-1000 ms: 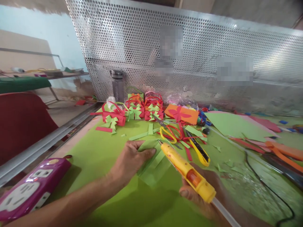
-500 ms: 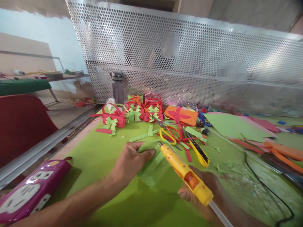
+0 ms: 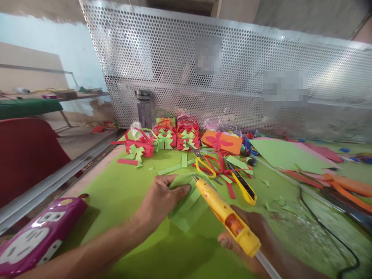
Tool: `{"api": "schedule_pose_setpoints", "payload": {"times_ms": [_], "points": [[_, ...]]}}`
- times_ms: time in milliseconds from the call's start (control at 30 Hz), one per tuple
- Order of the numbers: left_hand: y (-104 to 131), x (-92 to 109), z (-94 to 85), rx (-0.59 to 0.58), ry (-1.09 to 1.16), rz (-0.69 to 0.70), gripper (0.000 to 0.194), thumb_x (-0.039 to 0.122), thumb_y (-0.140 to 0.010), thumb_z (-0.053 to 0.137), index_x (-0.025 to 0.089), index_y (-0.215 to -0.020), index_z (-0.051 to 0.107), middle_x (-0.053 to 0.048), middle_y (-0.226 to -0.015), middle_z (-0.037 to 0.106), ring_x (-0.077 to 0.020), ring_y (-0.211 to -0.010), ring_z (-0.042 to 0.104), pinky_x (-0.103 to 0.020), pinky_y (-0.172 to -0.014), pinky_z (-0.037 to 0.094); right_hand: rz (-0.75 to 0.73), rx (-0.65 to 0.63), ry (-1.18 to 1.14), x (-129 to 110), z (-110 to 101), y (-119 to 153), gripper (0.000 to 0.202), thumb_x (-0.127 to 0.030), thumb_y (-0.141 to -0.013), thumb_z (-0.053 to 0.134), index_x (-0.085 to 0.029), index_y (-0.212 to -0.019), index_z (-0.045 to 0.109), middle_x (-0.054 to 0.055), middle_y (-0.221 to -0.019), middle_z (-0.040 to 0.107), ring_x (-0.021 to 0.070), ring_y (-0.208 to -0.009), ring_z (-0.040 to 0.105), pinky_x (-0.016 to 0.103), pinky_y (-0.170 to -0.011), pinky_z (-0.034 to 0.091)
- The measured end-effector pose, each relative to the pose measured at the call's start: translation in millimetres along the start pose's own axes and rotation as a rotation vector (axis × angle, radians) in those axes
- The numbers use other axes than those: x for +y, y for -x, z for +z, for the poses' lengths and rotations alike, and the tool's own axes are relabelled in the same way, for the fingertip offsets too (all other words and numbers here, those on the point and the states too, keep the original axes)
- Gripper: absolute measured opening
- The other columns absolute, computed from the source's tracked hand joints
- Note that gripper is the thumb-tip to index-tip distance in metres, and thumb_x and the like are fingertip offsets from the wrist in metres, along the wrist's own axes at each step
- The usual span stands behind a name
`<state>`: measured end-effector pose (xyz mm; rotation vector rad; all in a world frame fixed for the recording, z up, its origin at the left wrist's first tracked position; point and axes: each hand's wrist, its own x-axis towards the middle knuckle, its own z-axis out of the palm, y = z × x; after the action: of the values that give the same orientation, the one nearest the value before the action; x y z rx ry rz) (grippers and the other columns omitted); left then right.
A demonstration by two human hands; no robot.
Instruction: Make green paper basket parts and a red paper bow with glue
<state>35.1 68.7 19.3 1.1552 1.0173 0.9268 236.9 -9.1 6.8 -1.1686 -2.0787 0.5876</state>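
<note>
A folded green paper piece (image 3: pixel 188 209) is pinched between the thumb and fingers of my left hand (image 3: pixel 162 195). My right hand (image 3: pixel 250 236) is wrapped round a yellow glue gun (image 3: pixel 216 201), a clear glue stick protruding from its rear. The gun's metal tip points at the upper edge of the green paper; whether they touch is hard to tell. Beyond them lie scissors (image 3: pixel 207 164) with yellow and red handles and a yellow cutter knife (image 3: pixel 242 184). Small red paper bags with green bows (image 3: pixel 141 147) stand farther back, beside an orange box with a red bow (image 3: pixel 222 142).
A purple power strip (image 3: pixel 43 232) lies at the left table edge. A grey bottle (image 3: pixel 143 108) stands before the perforated metal panel (image 3: pixel 174 50). Green paper sheets (image 3: pixel 293 155), orange strips (image 3: pixel 351 188), scraps and a black cable (image 3: pixel 325 228) are on the right.
The glue gun and my right hand have shifted very slightly left. My left hand stays nearly still, holding the green paper.
</note>
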Motion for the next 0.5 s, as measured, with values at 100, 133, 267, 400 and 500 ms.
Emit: {"api": "schedule_pose_setpoints", "payload": {"times_ms": [100, 133, 267, 400, 500], "points": [[0.3, 0.3, 0.0, -0.002, 0.012, -0.003, 0.031, 0.034, -0.058, 0.076, 0.014, -0.081, 0.072, -0.001, -0.061, 0.068, -0.0184, -0.054, 0.062, -0.028, -0.051, 0.05, 0.001, -0.02, 0.004, -0.2, -1.0, 0.3, 0.008, -0.015, -0.081, 0.056, -0.022, -0.078, 0.052, -0.002, -0.067, 0.055, 0.0096, -0.049, 0.049, 0.022, -0.044, 0.032], [0.3, 0.4, -0.3, 0.002, 0.004, 0.006, 0.03, 0.034, -0.058, 0.076, 0.014, -0.081, 0.072, -0.001, -0.061, 0.068, -0.018, -0.055, 0.062, -0.028, -0.051, 0.049, 0.009, -0.016, 0.011, -0.2, -1.1, 0.4, 0.008, -0.017, -0.081, 0.057, -0.022, -0.078, 0.051, -0.002, -0.065, 0.054, 0.0097, -0.049, 0.048, 0.022, -0.044, 0.032], [-0.4, -0.2, -1.3, 0.007, -0.017, 0.014, 0.029, 0.034, -0.058, 0.077, 0.014, -0.079, 0.072, -0.001, -0.059, 0.066, -0.0176, -0.054, 0.061, -0.027, -0.052, 0.049, 0.036, -0.026, 0.003, -1.4, -1.1, 0.7, 0.01, -0.016, -0.08, 0.057, -0.022, -0.077, 0.05, -0.003, -0.064, 0.056, 0.0094, -0.048, 0.048, 0.022, -0.044, 0.033], [-0.7, 0.5, -0.5, -0.007, 0.01, -0.004, 0.032, 0.036, -0.058, 0.077, 0.014, -0.08, 0.071, -0.001, -0.059, 0.066, -0.0181, -0.055, 0.062, -0.028, -0.052, 0.05, 0.07, -0.039, -0.047, -1.8, -1.9, 1.5, 0.015, -0.013, -0.079, 0.058, -0.023, -0.078, 0.048, -0.004, -0.063, 0.057, 0.0097, -0.048, 0.05, 0.022, -0.044, 0.033], [0.4, 2.8, 0.9, -0.003, 0.002, 0.001, 0.034, 0.038, -0.057, 0.077, 0.014, -0.08, 0.071, -0.001, -0.059, 0.065, -0.0183, -0.056, 0.062, -0.028, -0.053, 0.05, 0.046, -0.022, -0.031, -1.0, -2.0, 1.5, 0.014, -0.013, -0.078, 0.058, -0.024, -0.079, 0.049, -0.004, -0.064, 0.057, 0.0104, -0.049, 0.05, 0.023, -0.044, 0.034]]}}
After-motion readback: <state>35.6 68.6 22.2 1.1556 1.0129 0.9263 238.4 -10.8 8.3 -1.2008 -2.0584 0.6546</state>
